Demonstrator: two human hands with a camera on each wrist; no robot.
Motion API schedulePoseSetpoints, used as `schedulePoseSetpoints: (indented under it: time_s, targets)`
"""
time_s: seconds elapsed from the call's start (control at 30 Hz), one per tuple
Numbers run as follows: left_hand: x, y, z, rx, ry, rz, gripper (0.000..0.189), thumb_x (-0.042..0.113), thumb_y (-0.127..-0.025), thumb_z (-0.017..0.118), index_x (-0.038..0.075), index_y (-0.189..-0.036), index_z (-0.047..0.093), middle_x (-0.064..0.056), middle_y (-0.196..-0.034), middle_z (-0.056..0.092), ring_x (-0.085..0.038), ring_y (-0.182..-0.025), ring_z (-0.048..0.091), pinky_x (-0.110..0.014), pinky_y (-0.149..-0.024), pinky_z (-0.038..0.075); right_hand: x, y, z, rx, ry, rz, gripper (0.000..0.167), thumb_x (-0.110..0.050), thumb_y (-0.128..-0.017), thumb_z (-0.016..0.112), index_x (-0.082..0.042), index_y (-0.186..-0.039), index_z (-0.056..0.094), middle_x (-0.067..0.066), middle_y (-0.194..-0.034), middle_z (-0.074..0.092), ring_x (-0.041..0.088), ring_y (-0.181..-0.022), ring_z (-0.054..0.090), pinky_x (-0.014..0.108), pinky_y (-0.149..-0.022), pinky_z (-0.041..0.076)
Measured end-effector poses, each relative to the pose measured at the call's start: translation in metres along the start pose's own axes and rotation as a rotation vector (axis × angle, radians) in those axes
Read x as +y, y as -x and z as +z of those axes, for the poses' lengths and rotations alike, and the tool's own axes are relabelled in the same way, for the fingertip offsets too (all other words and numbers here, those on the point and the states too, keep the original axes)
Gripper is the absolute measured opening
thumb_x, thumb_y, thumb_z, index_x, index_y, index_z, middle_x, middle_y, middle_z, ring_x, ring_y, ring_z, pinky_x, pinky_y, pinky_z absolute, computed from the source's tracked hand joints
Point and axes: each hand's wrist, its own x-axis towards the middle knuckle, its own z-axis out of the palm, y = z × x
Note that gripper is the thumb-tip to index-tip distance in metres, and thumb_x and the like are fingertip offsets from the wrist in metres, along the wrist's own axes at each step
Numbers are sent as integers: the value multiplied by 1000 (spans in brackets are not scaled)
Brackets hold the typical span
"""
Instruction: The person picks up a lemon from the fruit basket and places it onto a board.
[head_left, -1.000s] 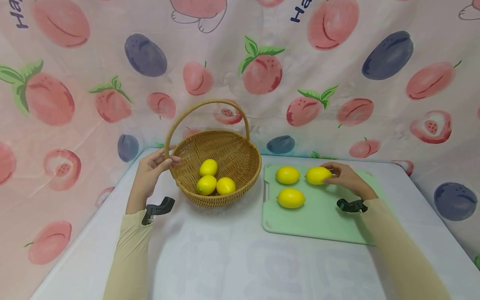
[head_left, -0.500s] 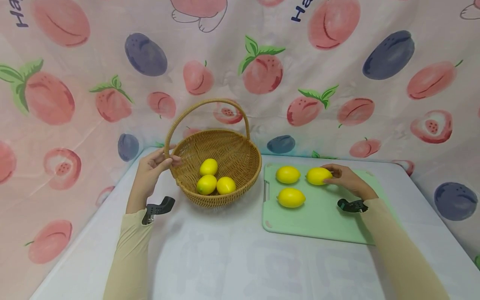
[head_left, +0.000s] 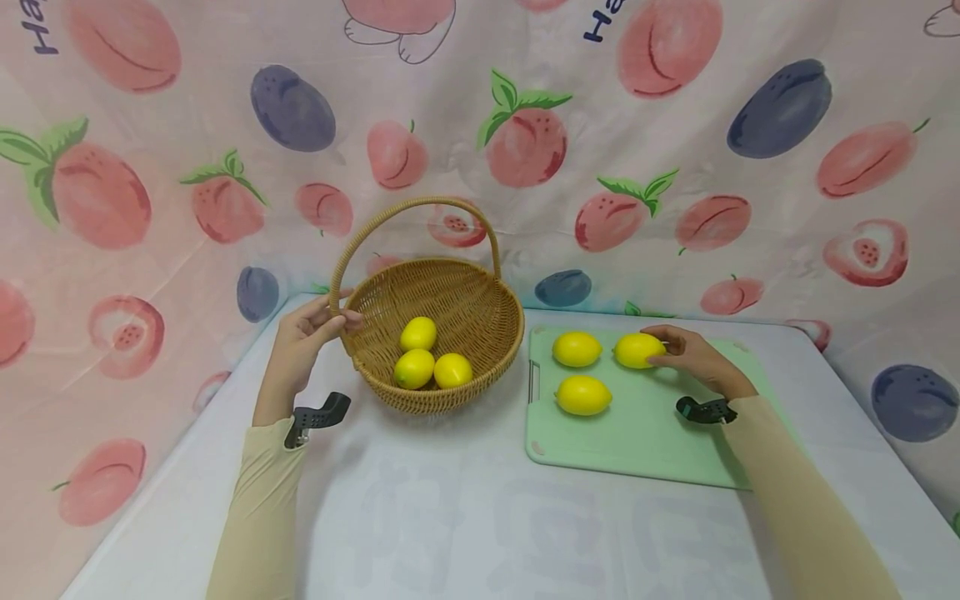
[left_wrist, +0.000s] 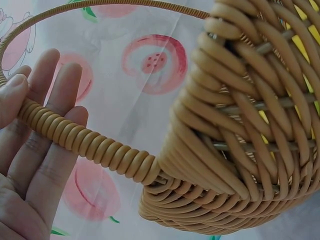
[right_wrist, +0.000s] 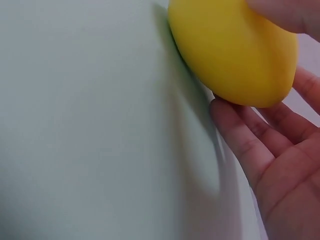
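Observation:
A wicker basket (head_left: pixel 480 333) stands left of centre, with 3 yellow lemons (head_left: pixel 414 368) in it. My left hand (head_left: pixel 296 342) holds the basket's handle (left_wrist: pixel 95 142) low on its left side; in the left wrist view the thumb lies over it and the fingers behind it. On the green cutting board (head_left: pixel 637 442), my right hand (head_left: pixel 697 360) grips a lemon (head_left: pixel 636 351) at its right end. The right wrist view shows this lemon (right_wrist: pixel 235 50) between thumb and fingers, low against the board. Another 2 lemons (head_left: pixel 583 395) lie on the board to its left.
A white cloth (head_left: pixel 450 517) covers the table. Behind it hangs a fruit-printed curtain (head_left: pixel 450 108), close to the basket's back. The board has a metal-edged slot (head_left: pixel 533 382) on its left side. Dark wrist mounts (head_left: pixel 705 411) sit at both cuffs.

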Motion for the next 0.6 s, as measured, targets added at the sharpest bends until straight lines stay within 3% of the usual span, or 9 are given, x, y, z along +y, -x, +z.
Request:
schedulePoseSetpoints:
  time_s: [0.23,0.6]
  targets:
    - [-2,-1,-1,2,-13,-3,37,11,-95,54,2,-130,52,14,-89,71,-3,-88,67,-17,-83,52,1,-1,1,1,-23,-11,60,-20,-88,66,-1,-138,39,17,-139,41,-10,-103,46,9,-84,44]
    - [-2,-1,-1,4,-19,-2,36,12,-95,54,3,-129,53,15,-89,71,-3,-88,67,-17,-82,52,1,-6,3,15,-16,-53,63,-17,-87,67,1,-139,37,15,-137,41,-9,-100,48,6,-83,43]
